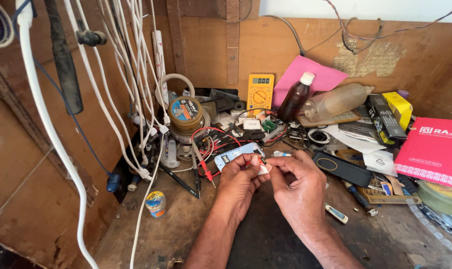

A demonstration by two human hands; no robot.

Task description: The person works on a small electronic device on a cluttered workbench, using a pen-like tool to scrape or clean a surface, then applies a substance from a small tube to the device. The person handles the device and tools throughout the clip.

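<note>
Both hands, left hand point(239, 180) and right hand point(296, 184), pinch a small white part point(264, 169) with red wire between their fingertips, over a cluttered bench point(176, 234).

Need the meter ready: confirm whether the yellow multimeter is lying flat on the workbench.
No. The yellow multimeter stands upright against the wooden back wall, its display facing out.

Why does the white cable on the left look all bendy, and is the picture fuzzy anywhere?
In the head view, the wide lens bows the white cable near the edge; daylight is bright and even, the hands look sharp, and the small part they pinch is too small to tell.
</note>
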